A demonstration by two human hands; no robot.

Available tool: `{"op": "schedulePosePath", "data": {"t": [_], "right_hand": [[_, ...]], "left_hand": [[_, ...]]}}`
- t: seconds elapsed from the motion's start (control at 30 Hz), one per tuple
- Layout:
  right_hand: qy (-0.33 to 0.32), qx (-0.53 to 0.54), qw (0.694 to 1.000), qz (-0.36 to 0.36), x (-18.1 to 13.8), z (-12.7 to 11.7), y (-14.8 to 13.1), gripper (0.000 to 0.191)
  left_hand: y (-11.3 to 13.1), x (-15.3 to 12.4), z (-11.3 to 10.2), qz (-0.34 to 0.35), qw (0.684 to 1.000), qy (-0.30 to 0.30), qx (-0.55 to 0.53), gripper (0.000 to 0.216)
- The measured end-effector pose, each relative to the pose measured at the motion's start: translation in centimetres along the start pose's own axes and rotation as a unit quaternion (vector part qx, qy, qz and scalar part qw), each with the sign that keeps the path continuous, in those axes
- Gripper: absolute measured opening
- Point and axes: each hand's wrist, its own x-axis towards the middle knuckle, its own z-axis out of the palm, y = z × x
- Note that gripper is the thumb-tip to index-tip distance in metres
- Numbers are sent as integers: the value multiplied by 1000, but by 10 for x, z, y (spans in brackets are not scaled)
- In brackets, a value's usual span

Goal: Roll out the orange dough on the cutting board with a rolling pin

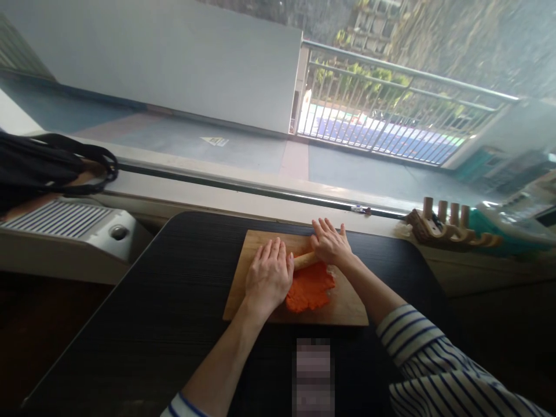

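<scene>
A wooden rolling pin (306, 260) lies across a flattened orange sheet of dough or modelling clay (309, 289) with ragged edges. Under both sits a light wooden board (351, 310). My left hand (270, 275) rests flat over the pin's left end, fingers stretched out and pointing away from me. On the pin's right end presses the palm of my right hand (330, 243), its fingers spread and straight. Neither hand wraps round the pin, and both its ends are hidden beneath them.
The board lies on a black table (143, 324) against a window sill (260, 205). A wooden rack with upright pegs (452, 226) and a teal container (516, 229) stand at right. At left, a black bag (39, 168) lies beside a white striped unit (73, 223). A pixelated patch covers something near me.
</scene>
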Motion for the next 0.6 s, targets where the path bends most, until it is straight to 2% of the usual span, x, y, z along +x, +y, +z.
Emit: {"op": "schedulePosePath", "data": {"t": [0.2, 0.47, 0.6], "right_hand": [[-7, 15, 1000, 3, 2, -4, -4, 57], [29, -16, 999, 1, -54, 7, 6, 54], [36, -29, 999, 4, -59, 8, 6, 54]], "left_hand": [[-2, 3, -2, 1, 1000, -6, 12, 50], [20, -34, -7, 27, 999, 13, 22, 49], [22, -37, -6, 31, 999, 15, 12, 49]]}}
